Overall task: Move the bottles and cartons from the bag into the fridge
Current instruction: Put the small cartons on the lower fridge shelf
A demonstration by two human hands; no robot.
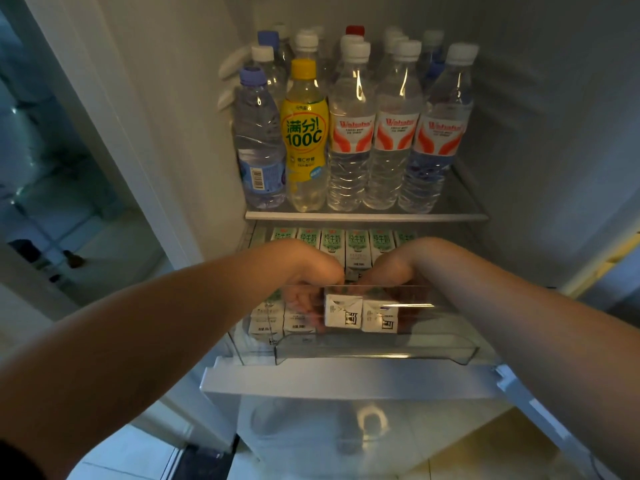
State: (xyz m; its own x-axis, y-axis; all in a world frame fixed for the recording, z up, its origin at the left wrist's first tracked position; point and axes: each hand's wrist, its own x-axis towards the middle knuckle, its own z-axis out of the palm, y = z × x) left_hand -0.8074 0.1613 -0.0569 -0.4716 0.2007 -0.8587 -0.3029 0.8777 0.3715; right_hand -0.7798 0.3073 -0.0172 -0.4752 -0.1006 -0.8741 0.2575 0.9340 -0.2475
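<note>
Cartons are being stowed. Both hands reach into the fridge's clear drawer (374, 351), below the shelf of bottles (349, 133). The left hand (308, 282) curls round a milk carton (343, 311). The right hand (388, 271) covers the second carton (379, 317), but its grip is hidden. Next, both need seating beside the stacked cartons (277, 320).

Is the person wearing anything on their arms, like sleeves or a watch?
Both forearms are bare down to the left hand and right hand: no watch or glove shows. A dark edge at the bottom-left corner may be a sleeve.
</note>
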